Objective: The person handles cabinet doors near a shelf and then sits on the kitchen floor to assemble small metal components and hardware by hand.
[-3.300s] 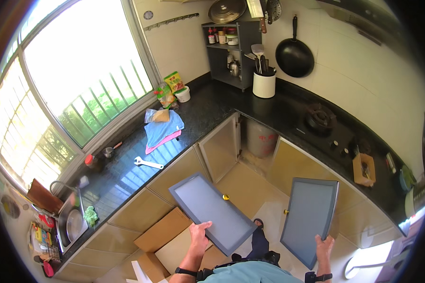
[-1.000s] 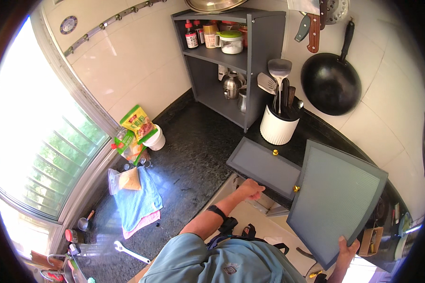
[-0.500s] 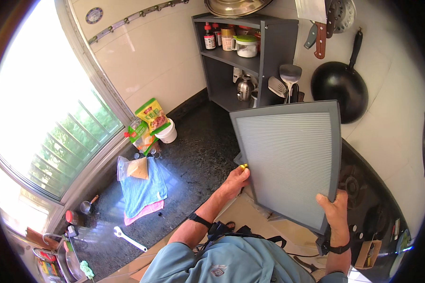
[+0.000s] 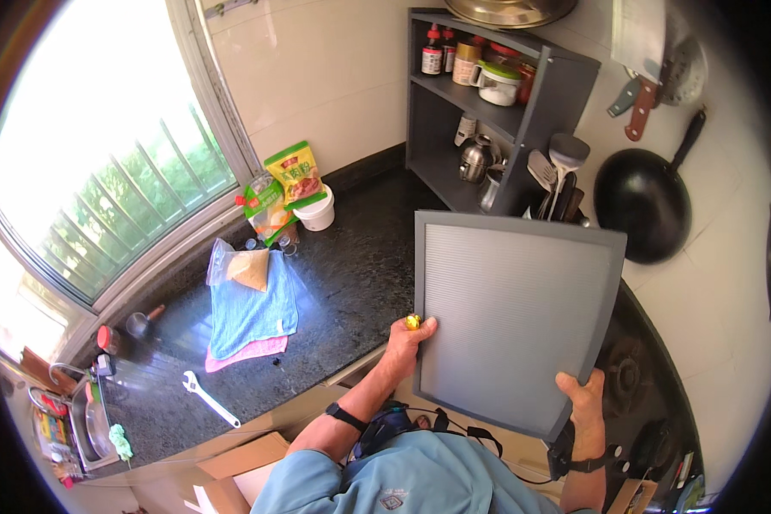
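A flat grey panel (image 4: 510, 321) with fine ribs and a darker frame is held up in front of me, tilted, its upper edge near the corner shelf. My left hand (image 4: 407, 343) is closed on the panel's left edge. A small shiny gold-coloured piece (image 4: 413, 322) shows at its fingers; whether it is a ring or a knob I cannot tell. At the lower right edge, my right hand (image 4: 584, 396) grips the frame, thumb on the front face and fingers hidden behind.
On the dark counter (image 4: 360, 257) lie an adjustable wrench (image 4: 210, 400), a blue cloth (image 4: 253, 317) and food packets (image 4: 295, 176). A grey corner shelf (image 4: 522, 128) stands behind the panel. A wok (image 4: 642, 206) hangs at right, above the stove (image 4: 630, 368). An open cardboard box (image 4: 244, 458) sits below.
The panel has turned more squarely toward me, its upper edge lower in view. Both hands keep their grip. The whole view has shifted, and the cardboard box at lower left now shows.
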`<state>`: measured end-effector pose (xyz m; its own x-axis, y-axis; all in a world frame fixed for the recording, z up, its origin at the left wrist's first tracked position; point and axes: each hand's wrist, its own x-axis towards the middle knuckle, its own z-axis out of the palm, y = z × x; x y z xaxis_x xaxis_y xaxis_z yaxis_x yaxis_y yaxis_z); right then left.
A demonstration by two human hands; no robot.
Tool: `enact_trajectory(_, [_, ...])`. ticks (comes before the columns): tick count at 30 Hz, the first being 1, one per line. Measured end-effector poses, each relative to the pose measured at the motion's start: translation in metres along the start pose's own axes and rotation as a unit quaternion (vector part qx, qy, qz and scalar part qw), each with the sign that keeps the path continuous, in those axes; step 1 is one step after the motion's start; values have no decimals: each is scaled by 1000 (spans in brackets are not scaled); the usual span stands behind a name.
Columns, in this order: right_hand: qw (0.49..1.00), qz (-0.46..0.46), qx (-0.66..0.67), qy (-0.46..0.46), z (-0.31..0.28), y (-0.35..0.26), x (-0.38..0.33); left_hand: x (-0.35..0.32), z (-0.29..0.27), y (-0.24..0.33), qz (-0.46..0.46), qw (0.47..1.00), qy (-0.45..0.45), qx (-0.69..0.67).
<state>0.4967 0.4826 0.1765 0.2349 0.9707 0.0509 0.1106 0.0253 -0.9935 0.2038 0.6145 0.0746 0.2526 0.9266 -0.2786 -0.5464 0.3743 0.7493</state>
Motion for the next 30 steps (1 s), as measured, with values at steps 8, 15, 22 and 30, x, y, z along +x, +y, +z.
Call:
enact_trajectory(8, [996, 85, 8, 21, 26, 18, 18, 12, -34, -10, -26, 999, 43, 3])
enact_trajectory(15, [993, 118, -7, 7, 73, 2, 67, 47, -65, 16, -65, 996, 58, -25])
enact_trajectory(22, [994, 95, -55, -7, 121, -32, 120, 92, -85, 43, -97, 990, 71, -70])
enact_trajectory(30, [981, 0, -185, -61, 147, -57, 158, 139, -94, 62, -90, 990, 48, -95])
